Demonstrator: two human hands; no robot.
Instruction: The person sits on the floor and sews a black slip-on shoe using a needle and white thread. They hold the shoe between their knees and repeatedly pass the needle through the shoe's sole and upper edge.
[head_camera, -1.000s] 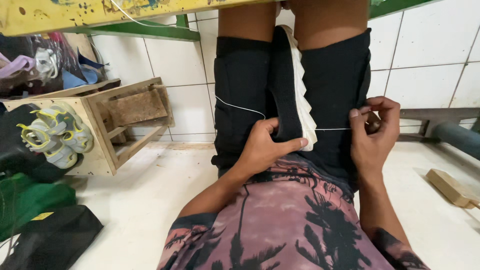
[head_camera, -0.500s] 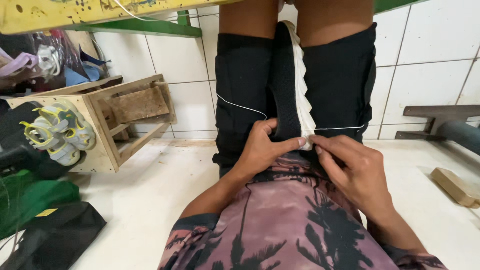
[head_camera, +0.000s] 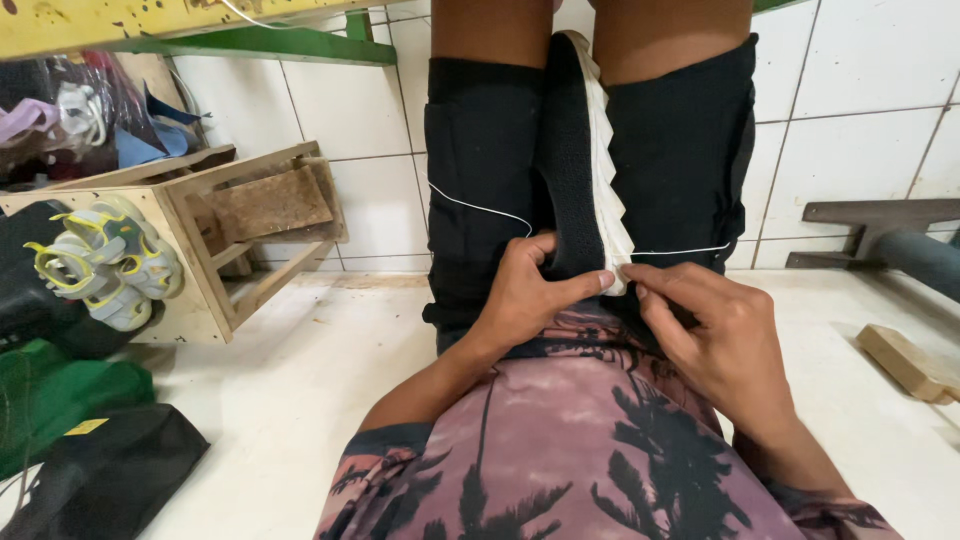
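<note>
A black knit shoe with a white toothed sole (head_camera: 590, 170) is clamped upright between my knees, sole edge facing me. My left hand (head_camera: 530, 290) grips the shoe's lower end, thumb pressed against the sole edge. My right hand (head_camera: 715, 335) pinches at the sole's bottom tip, fingertips touching the left thumb. A white thread (head_camera: 480, 207) runs across both thighs from the shoe's seam; another stretch of thread (head_camera: 685, 250) leads right over my black shorts (head_camera: 690, 160).
A wooden stool (head_camera: 240, 235) lies tipped on its side at left, with small grey-and-yellow sandals (head_camera: 105, 265) against it. Green and black bags (head_camera: 70, 430) sit lower left. A wood block (head_camera: 905, 360) lies at right on the white tiled floor.
My right hand left the taut thread at the right thigh and moved in to the shoe's sole tip beside my left thumb. The left hand kept its grip.
</note>
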